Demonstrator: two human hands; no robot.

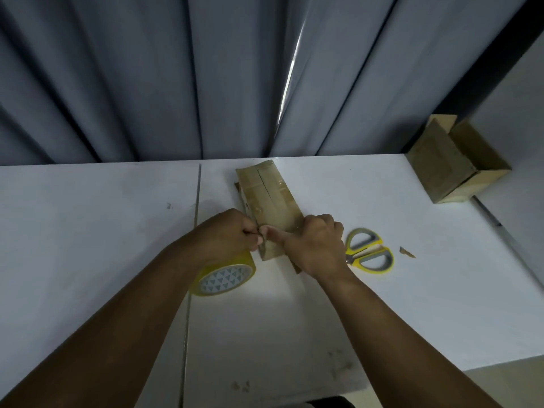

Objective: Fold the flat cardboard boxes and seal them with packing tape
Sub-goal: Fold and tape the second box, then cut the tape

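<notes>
At bench (88,216) centre, pinches box (265,195) at near-left edge with left grip (232,234); curls right grip (315,245) over near end, thumb stretched left. Long axis pointing away from both grips. Tape roll (223,278) just under left wrist, likely needed next.

White table (88,216) with cardboard box (265,192), tape roll (223,278), scissors (371,254), scrap (407,252)
</notes>
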